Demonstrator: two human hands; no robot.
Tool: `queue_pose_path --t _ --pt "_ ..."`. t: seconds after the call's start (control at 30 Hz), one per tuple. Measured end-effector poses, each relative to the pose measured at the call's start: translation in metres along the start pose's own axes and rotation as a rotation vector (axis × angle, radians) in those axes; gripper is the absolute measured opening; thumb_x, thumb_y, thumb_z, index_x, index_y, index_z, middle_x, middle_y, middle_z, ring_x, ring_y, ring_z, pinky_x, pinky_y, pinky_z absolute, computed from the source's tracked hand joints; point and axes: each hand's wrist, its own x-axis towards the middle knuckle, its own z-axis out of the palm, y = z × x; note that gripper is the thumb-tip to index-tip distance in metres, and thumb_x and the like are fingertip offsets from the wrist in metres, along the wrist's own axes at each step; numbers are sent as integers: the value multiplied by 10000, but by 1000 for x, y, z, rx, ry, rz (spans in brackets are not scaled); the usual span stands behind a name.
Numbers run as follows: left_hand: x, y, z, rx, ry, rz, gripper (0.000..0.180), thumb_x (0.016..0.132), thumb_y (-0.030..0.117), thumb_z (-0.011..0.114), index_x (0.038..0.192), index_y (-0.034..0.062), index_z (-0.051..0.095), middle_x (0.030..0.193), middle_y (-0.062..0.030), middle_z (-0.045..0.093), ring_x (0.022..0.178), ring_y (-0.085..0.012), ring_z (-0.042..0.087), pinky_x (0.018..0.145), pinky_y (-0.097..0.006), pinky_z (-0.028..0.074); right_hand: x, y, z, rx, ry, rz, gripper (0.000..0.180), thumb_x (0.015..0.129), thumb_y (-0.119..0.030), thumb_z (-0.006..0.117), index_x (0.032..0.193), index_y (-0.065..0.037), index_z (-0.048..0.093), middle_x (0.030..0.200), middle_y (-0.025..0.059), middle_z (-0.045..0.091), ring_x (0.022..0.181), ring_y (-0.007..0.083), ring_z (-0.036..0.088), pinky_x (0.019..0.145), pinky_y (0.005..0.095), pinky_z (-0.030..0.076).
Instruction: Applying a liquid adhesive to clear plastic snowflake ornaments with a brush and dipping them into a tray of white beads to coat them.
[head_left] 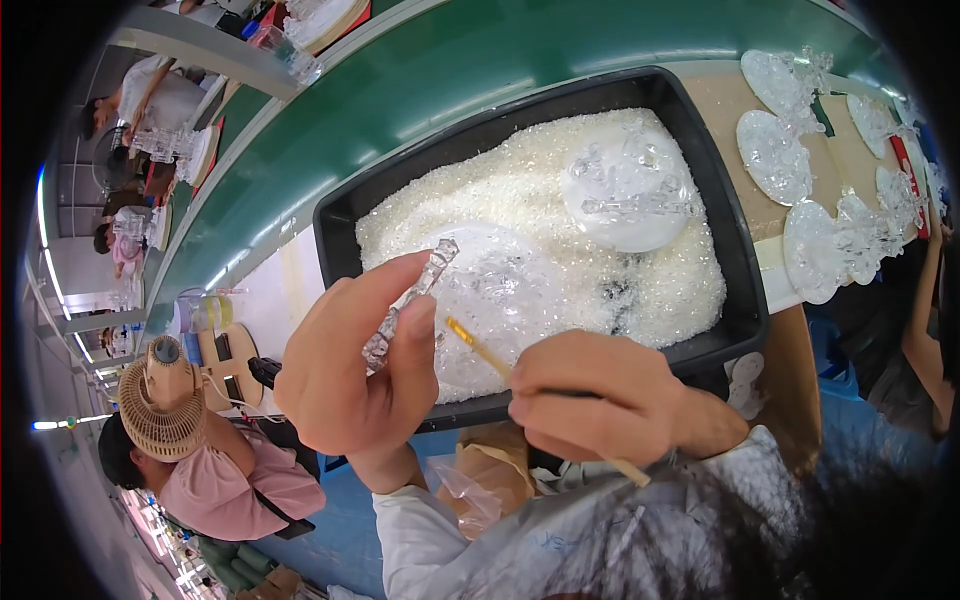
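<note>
Left grip [355, 370] pinched a clear faceted rod [436, 266], tilted, both ends showing. Right grip [600, 395], just right of it, held a slim brush [484, 354], yellow tip near the rod. Black tray [742, 262] of clear granules [440, 195] sat beyond both grips, two round plates [635, 236] in it.

The stick [489, 356] is tan, the tray [716, 200] black.

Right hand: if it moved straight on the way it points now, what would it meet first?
With its brush leading, the right hand would probably meet the left hand first, which holds a clear faceted piece; depth is unclear.
</note>
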Motion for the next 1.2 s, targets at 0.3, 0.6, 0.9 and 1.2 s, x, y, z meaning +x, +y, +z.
queue_pose_path --t 0.3,0.6,0.9,1.2 --pt "2 -5 -1 24 -6 29 142 778 14 776 899 -34 719 782 -83 726 577 -179 620 561 -234 485 -2 -6 -10 70 50 76 260 738 72 751 978 40 657 942 197 669 767 309 699 641 362 590" --pt "-2 -11 6 -94 127 -37 129 817 24 771 916 -43 722 801 -97 740 663 -145 681 611 -207 503 -2 -2 -3 -42 -62 7 237 751 -6 777 958 43 672 891 177 664 712 309 690 599 361 583" --pt "-2 -6 0 -70 85 -89 130 801 0 771 914 -40 723 783 -106 728 587 -136 624 554 -221 481 -10 -12 -8 144 184 204 169 747 -13 773 875 3 665 866 183 680 656 242 679 554 322 567" --pt "1 -4 -3 -18 -17 24 146 895 61 705 965 -67 705 838 -126 740 699 -130 662 648 -217 502 -6 -9 -4 -19 105 223 217 723 25 758 917 -12 669 843 136 670 653 220 669 556 271 546"
